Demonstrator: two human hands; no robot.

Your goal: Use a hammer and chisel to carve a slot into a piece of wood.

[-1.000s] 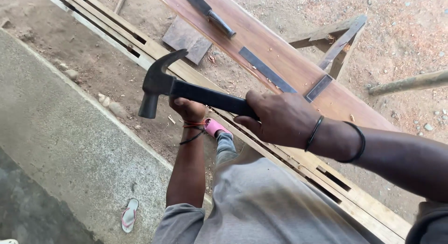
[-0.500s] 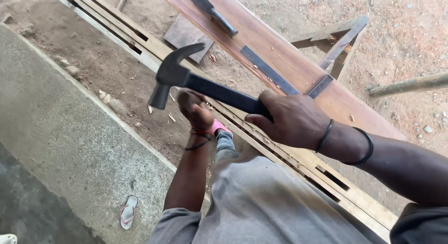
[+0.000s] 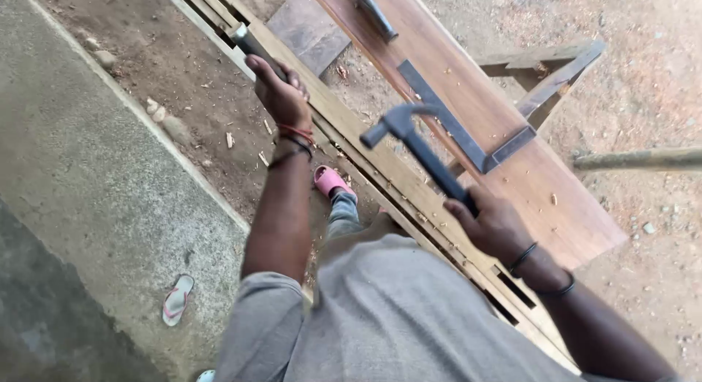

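My right hand [image 3: 496,225] grips the black handle of a claw hammer [image 3: 409,137], whose head is raised over the pale wooden frame [image 3: 369,152]. My left hand [image 3: 281,93] reaches forward along the frame's left edge. Its fingers are closed around a dark metal tool [image 3: 245,40], of which only the top end shows. Cords and bands circle both wrists. A steel try square [image 3: 453,130] lies on the brown plank [image 3: 526,184] to the right of the frame.
A second dark tool [image 3: 374,13] lies on the plank's far end, beside a dark square board [image 3: 307,31]. A wooden trestle [image 3: 557,75] stands behind the plank. My foot wears a pink sandal [image 3: 329,181]. A loose flip-flop [image 3: 178,298] lies on the concrete slab [image 3: 95,192].
The hammer has swung from over my left hand to the right and up. My left hand has moved forward along the frame and closed on the dark tool.
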